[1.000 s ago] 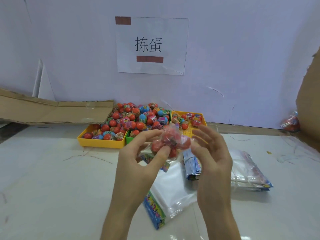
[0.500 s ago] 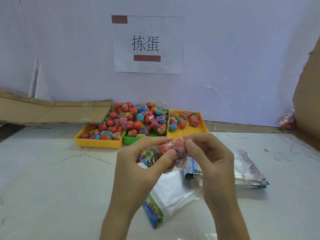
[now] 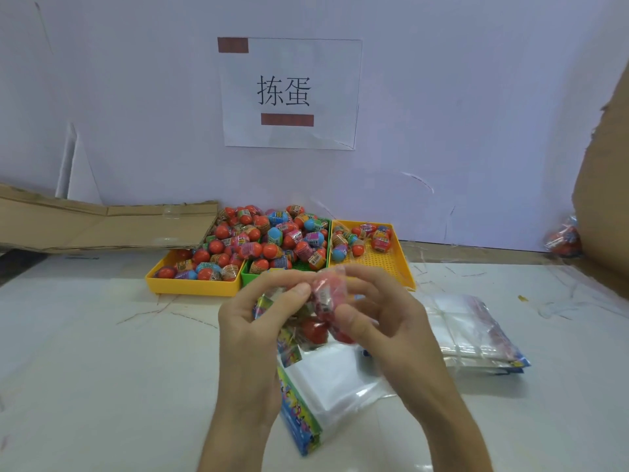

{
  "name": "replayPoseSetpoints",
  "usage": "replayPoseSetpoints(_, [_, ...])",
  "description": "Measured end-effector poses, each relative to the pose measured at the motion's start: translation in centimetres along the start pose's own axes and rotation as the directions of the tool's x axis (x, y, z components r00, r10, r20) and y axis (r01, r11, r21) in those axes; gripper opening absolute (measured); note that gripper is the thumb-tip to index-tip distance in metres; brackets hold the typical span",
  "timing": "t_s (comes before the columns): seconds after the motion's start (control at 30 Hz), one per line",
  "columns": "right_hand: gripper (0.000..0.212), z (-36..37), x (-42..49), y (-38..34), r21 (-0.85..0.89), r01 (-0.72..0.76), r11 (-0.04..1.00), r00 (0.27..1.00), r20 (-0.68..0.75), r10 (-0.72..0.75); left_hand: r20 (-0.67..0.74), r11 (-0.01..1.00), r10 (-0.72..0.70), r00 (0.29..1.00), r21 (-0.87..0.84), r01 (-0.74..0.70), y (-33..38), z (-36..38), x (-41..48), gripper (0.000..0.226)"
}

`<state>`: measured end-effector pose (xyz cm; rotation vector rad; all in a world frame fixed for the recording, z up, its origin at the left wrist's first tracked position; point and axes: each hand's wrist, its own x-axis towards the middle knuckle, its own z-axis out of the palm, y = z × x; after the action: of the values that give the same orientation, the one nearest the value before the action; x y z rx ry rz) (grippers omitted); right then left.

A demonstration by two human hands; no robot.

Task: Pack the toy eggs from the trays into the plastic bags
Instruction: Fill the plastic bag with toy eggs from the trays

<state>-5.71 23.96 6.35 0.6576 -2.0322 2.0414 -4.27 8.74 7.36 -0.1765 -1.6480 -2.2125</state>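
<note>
Clearly, two large characters, 拣蛋, are printed on the white paper sign [image 3: 289, 93] that is fixed to the wall, with one brown bar above them at the left and one below. The small labels on the toy eggs are too blurred to be read.

Three trays are set side by side against the wall. The left yellow tray [image 3: 192, 286] and the green tray [image 3: 250, 275] are heaped with toy eggs [image 3: 269, 236], mostly red, some blue. Only a few eggs are held in the right yellow tray [image 3: 377, 264], at its far end.

Above the table [image 3: 102, 352], a small plastic bag [image 3: 306, 321] with red eggs inside is held between both hands. Its top is pinched by the left hand [image 3: 255, 321] between thumb and forefinger, and a red egg [image 3: 328, 294] at its mouth is gripped by the curled fingers of the right hand [image 3: 384, 321].

Under the hands, flat empty bags [image 3: 326, 383] with coloured edges are lying. A tied stack of bags [image 3: 473, 332] is seen at the right. Flattened cardboard [image 3: 102, 226] is lying at the left.
</note>
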Motion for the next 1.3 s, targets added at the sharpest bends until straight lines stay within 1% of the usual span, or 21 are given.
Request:
replayPoseSetpoints(0.07, [0.021,-0.3,0.0,0.1,-0.047,-0.021,0.999,1.0,0.021,0.022,-0.011,0.995,-0.072,0.997,-0.065,0.071,0.0,-0.3,0.2,0.022])
replayPoseSetpoints(0.13, [0.015,-0.4,0.0,0.2,-0.093,-0.013,0.996,1.0,0.001,0.013,-0.02,0.978,-0.162,0.987,-0.138,0.157,-0.1,-0.4,0.3,0.019])
replayPoseSetpoints(0.23, [0.015,-0.5,0.0,0.7,-0.14,-0.039,0.989,0.999,-0.009,0.039,0.012,0.936,-0.281,0.96,-0.218,0.277,-0.5,-0.5,0.2,0.013])
replayPoseSetpoints(0.3, [0.019,-0.7,0.1,0.7,-0.21,-0.047,0.977,0.999,-0.005,0.047,0.029,0.925,-0.322,0.946,-0.206,0.321,-0.7,-0.8,0.4,0.012])
replayPoseSetpoints(0.43, [0.049,-0.9,0.7,-0.1,-0.267,-0.047,0.963,0.989,0.122,0.082,0.006,0.947,-0.309,0.951,-0.09,0.309,-1.2,-1.5,1.1,0.019])
replayPoseSetpoints(0.47, [0.047,-0.9,1.0,-0.4,-0.295,-0.039,0.955,0.986,0.142,0.085,0.017,0.947,-0.312,0.95,-0.077,0.312,-1.2,-1.6,1.2,0.021])
replayPoseSetpoints(0.6, [0.013,-1.4,2.2,-1.2,-0.433,0.046,0.9,0.974,0.219,0.055,0.058,0.954,-0.299,0.952,0.008,0.299,-1.2,-2.2,1.3,0.03])
replayPoseSetpoints(0.73, [0.021,-2.0,3.2,-1.3,-0.433,0.056,0.9,0.941,0.323,0.096,0.057,0.955,-0.297,0.953,0.03,0.296,-1.4,-2.3,1.6,0.03])
replayPoseSetpoints(0.83, [0.02,-2.2,3.9,-1.0,-0.424,0.112,0.899,0.943,0.331,0.038,0.022,0.959,-0.285,0.958,0.016,0.285,-1.5,-2.2,1.8,0.015])
replayPoseSetpoints(0.87, [0.018,-2.4,4.2,-0.8,-0.373,0.1,0.922,0.95,0.312,0.024,0.003,0.962,-0.274,0.962,0.001,0.274,-1.5,-2.1,1.8,0.01])
replayPoseSetpoints(0.93, [0.013,-3.4,4.9,-0.4,-0.183,0.009,0.983,0.986,0.165,0.021,-0.088,0.973,-0.231,0.969,-0.037,0.228,-1.4,-2.4,2.0,0.012])
replayPoseSetpoints(0.97, [0.01,-4.1,5.3,-0.1,-0.063,-0.051,0.997,0.995,0.077,0.056,-0.139,0.978,-0.209,0.968,-0.049,0.204,-1.4,-2.8,2.1,0.013])
replayPoseSetpoints(1.0, [0.01,-5.0,5.5,0.2,0.025,-0.101,0.995,0.994,0.032,0.1,-0.177,0.98,-0.199,0.964,-0.057,0.192,-1.2,-3.1,2.2,0.014])
replayPoseSetpoints(1.03, [0.011,-6.0,5.8,0.6,0.053,-0.147,0.988,0.988,0.05,0.145,-0.203,0.979,-0.203,0.958,-0.067,0.194,-1.1,-3.4,2.4,0.014])
replayPoseSetpoints(1.07, [0.012,-7.1,6.0,1.1,0.033,-0.201,0.979,0.974,0.115,0.196,-0.219,0.976,-0.216,0.951,-0.079,0.203,-1.1,-3.7,2.6,0.015])
replayPoseSetpoints(1.13, [0.014,-9.3,6.7,1.8,-0.1,-0.293,0.951,0.915,0.258,0.31,-0.232,0.969,-0.242,0.942,-0.097,0.225,-1.2,-4.1,2.8,0.02])
replayPoseSetpoints(1.17, [0.015,-10.5,7.4,2.2,-0.125,-0.305,0.944,0.907,0.263,0.328,-0.229,0.966,-0.256,0.939,-0.103,0.238,-1.3,-4.1,2.9,0.023])
replayPoseSetpoints(1.2, [0.015,-11.8,8.4,2.6,-0.077,-0.301,0.951,0.93,0.199,0.31,-0.222,0.963,-0.267,0.938,-0.109,0.248,-1.3,-4.1,3.0,0.025])
replayPoseSetpoints(1.23, [0.013,-13.3,9.6,2.9,0.062,-0.277,0.959,0.96,0.045,0.275,-0.211,0.96,-0.273,0.939,-0.118,0.253,-1.4,-4.1,2.9,0.027])
replayPoseSetpoints(1.27, [0.013,-15.2,10.9,3.0,0.258,-0.208,0.943,0.949,-0.18,0.259,-0.196,0.957,-0.28,0.94,-0.132,0.257,-1.4,-4.0,2.8,0.027])
replayPoseSetpoints(1.3, [0.016,-17.2,12.1,2.9,0.436,-0.084,0.896,0.878,-0.392,0.273,-0.183,0.954,-0.286,0.94,-0.147,0.262,-1.4,-3.9,2.8,0.028])
